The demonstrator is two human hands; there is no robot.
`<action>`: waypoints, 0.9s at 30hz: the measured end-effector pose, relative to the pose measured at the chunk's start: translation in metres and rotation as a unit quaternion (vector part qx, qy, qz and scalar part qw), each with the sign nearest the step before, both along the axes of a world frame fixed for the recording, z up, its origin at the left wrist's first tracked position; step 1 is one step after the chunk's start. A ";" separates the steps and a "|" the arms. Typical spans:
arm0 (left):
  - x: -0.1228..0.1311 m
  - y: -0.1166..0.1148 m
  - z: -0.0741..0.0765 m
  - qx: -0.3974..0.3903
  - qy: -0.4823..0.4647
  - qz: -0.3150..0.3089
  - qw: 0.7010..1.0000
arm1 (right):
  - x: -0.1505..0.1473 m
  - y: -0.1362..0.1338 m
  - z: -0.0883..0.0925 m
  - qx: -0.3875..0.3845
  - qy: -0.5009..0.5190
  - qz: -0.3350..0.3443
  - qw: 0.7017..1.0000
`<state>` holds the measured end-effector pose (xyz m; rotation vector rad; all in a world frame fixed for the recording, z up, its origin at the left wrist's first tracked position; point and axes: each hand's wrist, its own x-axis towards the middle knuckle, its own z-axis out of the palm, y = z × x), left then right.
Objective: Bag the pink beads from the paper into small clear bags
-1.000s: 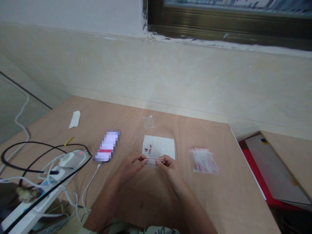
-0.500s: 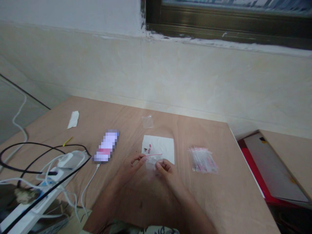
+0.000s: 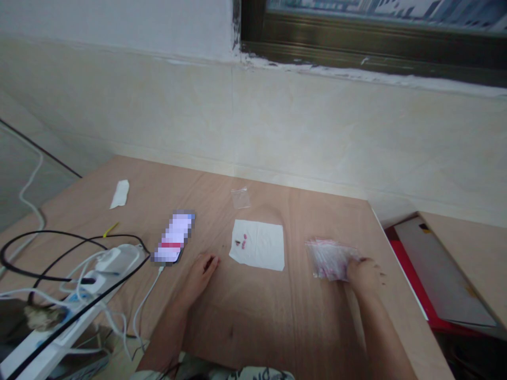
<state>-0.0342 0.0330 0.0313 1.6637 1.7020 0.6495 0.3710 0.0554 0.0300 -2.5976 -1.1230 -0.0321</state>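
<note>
My left hand [image 3: 203,270] rests on the table between the phone and the white paper, fingers loosely curled with nothing visible in them. At the right, my right hand [image 3: 365,273] is closed at the edge of a stack of small clear zip bags [image 3: 327,258] with red seal lines. Its fingers pinch a zip bag there, partly hidden and blurred. Several small red pieces and a dark one lie on the left part of the white paper [image 3: 265,245]. A lone clear zip bag [image 3: 241,198] lies flat behind the paper.
A phone [image 3: 174,237] with a white cable lies left of the paper. Farther left are a power strip [image 3: 119,258] with tangled cables, a yellow tie [image 3: 110,229] and a white paper scrap [image 3: 119,194]. A wall bounds the table [image 3: 277,316] behind; a red-edged box stands at right.
My right hand has moved right with the zip bag from above the paper to the stack. My left hand has let go of the bag and drawn back left onto the table.
</note>
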 end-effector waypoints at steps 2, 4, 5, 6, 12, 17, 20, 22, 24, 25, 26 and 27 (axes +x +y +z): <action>0.001 -0.001 0.000 0.007 0.007 0.000 1.000 | -0.008 -0.001 -0.004 0.032 -0.041 -0.056 0.997; 0.002 -0.002 0.000 0.016 0.011 0.001 1.000 | -0.018 0.002 0.001 0.082 -0.072 -0.077 0.991; 0.003 -0.003 0.000 0.020 0.012 0.002 1.000 | -0.024 0.006 0.005 0.108 -0.074 -0.057 0.990; 0.003 -0.003 -0.001 0.024 0.014 0.003 1.000 | -0.032 0.012 0.010 0.131 -0.067 -0.025 0.989; 0.005 -0.007 -0.006 0.041 0.034 0.016 0.998 | -0.141 0.081 0.017 0.132 0.103 0.386 0.907; 0.005 -0.008 -0.004 0.051 0.021 0.018 0.998 | -0.233 0.133 0.004 -0.018 0.042 0.520 0.853; 0.003 -0.009 -0.001 0.052 0.011 0.012 0.999 | -0.249 0.146 -0.001 -0.042 0.026 0.516 0.855; 0.002 -0.009 0.000 0.050 0.009 0.008 0.999 | -0.248 0.146 -0.004 -0.039 0.021 0.500 0.865; 0.002 -0.009 0.001 0.049 0.012 0.008 0.999 | -0.243 0.142 -0.005 -0.037 0.013 0.482 0.875; 0.002 -0.009 0.001 0.050 0.014 0.009 0.999 | -0.240 0.140 -0.006 -0.035 0.009 0.475 0.879; 0.002 -0.009 0.001 0.051 0.016 0.008 0.999 | -0.237 0.138 -0.007 -0.033 0.005 0.470 0.882; 0.002 -0.009 0.001 0.053 0.018 0.007 0.998 | -0.235 0.136 -0.007 -0.031 0.003 0.466 0.884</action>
